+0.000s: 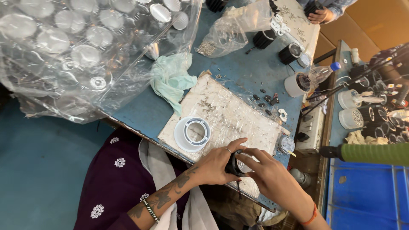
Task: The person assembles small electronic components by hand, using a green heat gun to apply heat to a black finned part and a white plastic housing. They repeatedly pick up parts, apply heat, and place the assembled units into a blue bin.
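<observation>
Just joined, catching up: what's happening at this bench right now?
A person seated at a blue workbench holds a small black finned part between both hands, the left hand and right hand closed around it over a worn white work board. A white ring-shaped housing lies on the board beside them, untouched. A large clear bag of reflector cups fills the bench's far left. Another person's hand works at the far end.

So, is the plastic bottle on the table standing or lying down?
Lying down: the plastic bottle rests on its side, blue cap pointing away.
</observation>
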